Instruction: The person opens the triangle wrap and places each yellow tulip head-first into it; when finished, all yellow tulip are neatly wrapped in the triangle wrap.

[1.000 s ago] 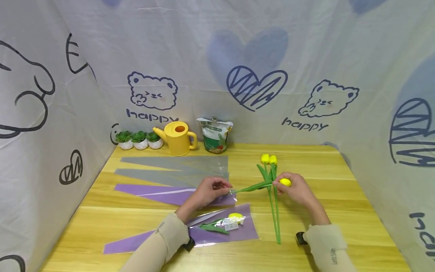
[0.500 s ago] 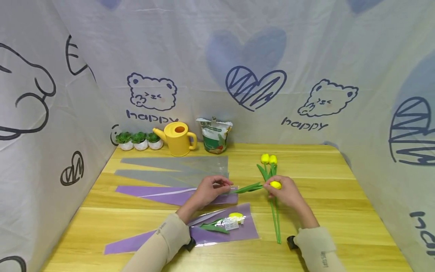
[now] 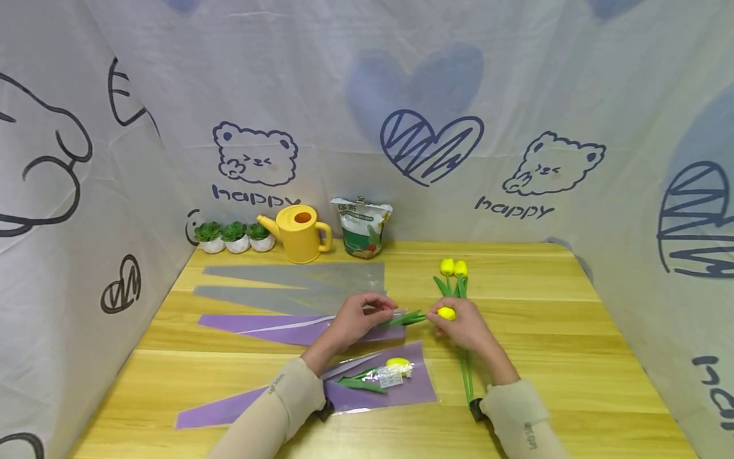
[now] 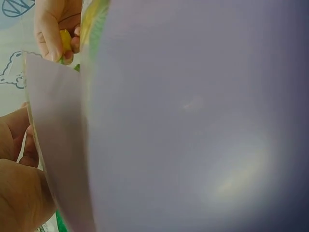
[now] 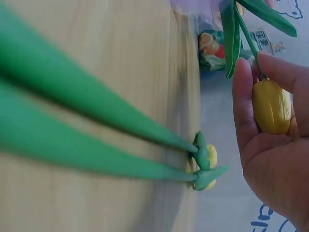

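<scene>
My left hand [image 3: 358, 319] pinches the open end of a purple flower sleeve [image 3: 275, 329] lying on the table. My right hand [image 3: 467, 325] grips a yellow tulip [image 5: 272, 108] just below its head, its stem pointing left. The lower stem is inside the sleeve, and the green leaves [image 3: 411, 317] are at its mouth. Two more yellow tulips [image 3: 447, 266] lie side by side behind and under the right hand. Below the left wrist, a second purple sleeve [image 3: 423, 376] holds a yellow tulip and a white label. Purple film [image 4: 193, 96] fills most of the left wrist view.
Two grey sleeves [image 3: 344, 275] lie flat beyond the purple ones. Along the back edge stand several objects: three small potted succulents [image 3: 235, 234], a yellow watering can [image 3: 301, 239] and a green-white bag [image 3: 362, 229]. Printed cloth [image 3: 321, 95] encloses the wooden table [image 3: 562, 306].
My right hand has moved left, sliding the tulip's stem and part of its leaves deeper into the purple sleeve. The left hand has stayed at the sleeve's mouth, with only a slight shift.
</scene>
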`<state>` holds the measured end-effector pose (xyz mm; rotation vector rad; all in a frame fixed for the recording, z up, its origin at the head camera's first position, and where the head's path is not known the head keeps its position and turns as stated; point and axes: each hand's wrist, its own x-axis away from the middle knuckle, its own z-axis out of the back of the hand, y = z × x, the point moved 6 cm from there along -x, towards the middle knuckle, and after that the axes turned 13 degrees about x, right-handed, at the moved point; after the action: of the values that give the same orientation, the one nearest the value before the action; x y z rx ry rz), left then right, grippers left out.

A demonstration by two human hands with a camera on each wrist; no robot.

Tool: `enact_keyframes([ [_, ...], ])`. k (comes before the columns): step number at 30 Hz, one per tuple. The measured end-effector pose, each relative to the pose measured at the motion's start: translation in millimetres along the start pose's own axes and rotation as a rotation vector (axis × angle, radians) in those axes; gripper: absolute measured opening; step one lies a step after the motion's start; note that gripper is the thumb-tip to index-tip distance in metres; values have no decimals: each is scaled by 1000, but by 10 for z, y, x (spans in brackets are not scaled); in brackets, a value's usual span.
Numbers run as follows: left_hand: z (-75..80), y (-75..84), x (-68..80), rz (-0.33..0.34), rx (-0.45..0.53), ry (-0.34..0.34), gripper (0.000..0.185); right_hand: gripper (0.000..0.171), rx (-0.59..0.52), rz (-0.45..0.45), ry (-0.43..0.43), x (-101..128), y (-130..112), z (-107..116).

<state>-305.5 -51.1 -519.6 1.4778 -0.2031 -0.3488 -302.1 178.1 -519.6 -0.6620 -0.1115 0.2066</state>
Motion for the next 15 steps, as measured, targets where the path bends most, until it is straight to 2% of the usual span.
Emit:
enact_keyframes([
  [6,-30,40,-22,-10,-5,-1,13,11,4,34,9,-23,-95,-50],
  [15,-83,70,-57,-30,-7,-11,13,9,-12,28,-14,-54,-152,-150],
])
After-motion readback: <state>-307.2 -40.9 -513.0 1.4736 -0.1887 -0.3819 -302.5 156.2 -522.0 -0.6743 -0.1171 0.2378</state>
